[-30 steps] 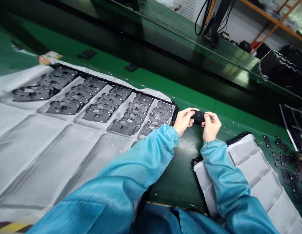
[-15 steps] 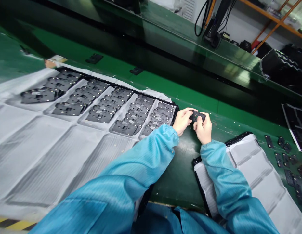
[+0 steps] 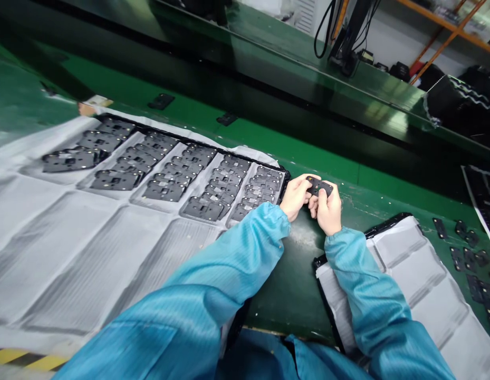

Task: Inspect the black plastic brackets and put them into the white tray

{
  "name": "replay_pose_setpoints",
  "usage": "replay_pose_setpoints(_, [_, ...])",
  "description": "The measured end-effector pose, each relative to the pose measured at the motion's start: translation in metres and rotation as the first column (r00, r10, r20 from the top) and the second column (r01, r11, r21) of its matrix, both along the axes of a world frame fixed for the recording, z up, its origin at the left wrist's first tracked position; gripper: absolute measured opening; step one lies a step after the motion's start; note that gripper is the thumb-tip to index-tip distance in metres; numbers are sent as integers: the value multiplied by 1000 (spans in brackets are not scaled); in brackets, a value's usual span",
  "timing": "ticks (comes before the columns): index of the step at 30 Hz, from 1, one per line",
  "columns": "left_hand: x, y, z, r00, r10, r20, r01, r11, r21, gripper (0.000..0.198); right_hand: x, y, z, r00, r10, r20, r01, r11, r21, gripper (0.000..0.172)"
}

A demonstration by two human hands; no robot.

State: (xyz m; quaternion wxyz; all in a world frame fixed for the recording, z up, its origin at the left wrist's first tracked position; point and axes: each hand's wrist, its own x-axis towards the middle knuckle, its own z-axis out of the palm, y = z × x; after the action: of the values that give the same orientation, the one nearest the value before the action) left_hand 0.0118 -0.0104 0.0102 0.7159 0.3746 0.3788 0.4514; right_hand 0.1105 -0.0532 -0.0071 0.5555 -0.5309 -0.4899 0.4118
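Between my two hands is a small flat black plate with holes (image 3: 319, 187), raised over the green table. My left hand (image 3: 295, 198) pinches its left end, and my right hand (image 3: 327, 211) grips the right end with thumb and fingers. Left of the hands lies a large tray lined with white sheet (image 3: 70, 243). Its far row of compartments holds overlapping black plates (image 3: 205, 207), larger-looking in the left columns. To the right, a second white-lined tray (image 3: 411, 264) sits beneath and beside my right forearm.
Several small black parts (image 3: 458, 258) lie loose on the table at the far right. Two dark pieces (image 3: 161, 101) rest beyond the big tray. A long dark ledge (image 3: 248, 89) runs across the back, with a black stand and cables (image 3: 347, 53) above it.
The plate in my hands has tilted slightly, showing more of its face, and the right-hand fingers have shifted a little. The camera view has moved slightly; the trays stay put.
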Motion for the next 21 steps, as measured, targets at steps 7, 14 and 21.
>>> replay_pose_setpoints(7, [-1,4,-4,998,16,61,-18,1000,25,28,6,3,6,993,15,-114,-21,998,-52,28])
replay_pose_setpoints(14, [0,5,-3,996,79,32,-80,997,21,26,9,5,5,988,50,-146,-64,993,-97,31])
replay_pose_setpoints(21, [-1,5,-1,996,67,56,-69,997,33,26,11,5,4,982,37,-184,-53,995,-86,28])
